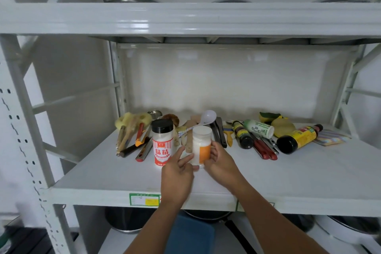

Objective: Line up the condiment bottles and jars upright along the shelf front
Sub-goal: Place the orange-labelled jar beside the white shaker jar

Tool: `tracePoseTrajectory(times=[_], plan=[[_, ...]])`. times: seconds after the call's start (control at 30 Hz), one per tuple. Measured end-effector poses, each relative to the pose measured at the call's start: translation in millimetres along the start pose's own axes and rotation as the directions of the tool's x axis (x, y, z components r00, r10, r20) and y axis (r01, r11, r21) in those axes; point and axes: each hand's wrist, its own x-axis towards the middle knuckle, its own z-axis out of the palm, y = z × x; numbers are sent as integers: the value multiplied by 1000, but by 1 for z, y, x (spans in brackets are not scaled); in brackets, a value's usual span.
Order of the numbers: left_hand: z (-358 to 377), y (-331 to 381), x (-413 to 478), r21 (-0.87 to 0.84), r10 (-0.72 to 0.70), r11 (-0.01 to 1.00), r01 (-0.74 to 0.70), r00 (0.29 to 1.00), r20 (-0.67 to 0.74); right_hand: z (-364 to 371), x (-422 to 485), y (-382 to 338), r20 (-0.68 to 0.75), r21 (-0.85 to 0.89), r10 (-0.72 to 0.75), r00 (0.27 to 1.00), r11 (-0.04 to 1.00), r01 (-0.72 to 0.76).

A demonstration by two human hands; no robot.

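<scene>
White jar (202, 144): orange label, white lid, upright, sitting toward the front middle of the shelf (92, 177). I can't tell from my feed whether its base is fully down or just off the surface.
Right hand (218, 161): fingers wrapped round the jar's right side, proper grip on it.
Left hand (177, 173): fingers straight and spread, tips against the jar's lower left side, so steadying more than holding.
Black-capped jar (162, 144): red-and-white label, standing upright just left of the white jar with a small gap between them. Looks placed to me.
On their sides: small dark bottle (242, 137), green-and-white bottle (258, 129) and big dark bottle (296, 140) with the yellow label, all further back on the right.
Utensils (132, 140): wooden and metal bits piled behind the jars. Some red-handled ones lie right against the fallen bottles.
Step in hand: I'd say jar number two is being seated next to the first, so the row is barely started.
Next move: square the white jar up with its neighbour, let go, then reach right and back for one of the lying bottles. Lift it clear of the red handles and stand it beside the white jar.
</scene>
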Motion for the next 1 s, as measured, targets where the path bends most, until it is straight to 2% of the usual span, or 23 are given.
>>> tracePoseTrajectory(times=[0.23, 0.43, 0.7, 1.0], plan=[[-1, 5, -2, -2, -12, 1000, 12, 1000, 18, -1, 0, -1, 3, 13, 2, 1000, 1000, -2], [-4, 8, -1, 63, -24, 998, 19, 998, 66, -3, 1, -1, 15, 11, -3, 1000, 1000, 2], [-6, 8, 5, 109, -90, 991, 79, 991, 104, -1, 3, 2, -1, -62, 3, 1000, 998, -3], [-4, 3, 8, 305, -112, 950, 68, 985, 128, -3, 2, 4, 48, -92, -44, 998, 995, 49]])
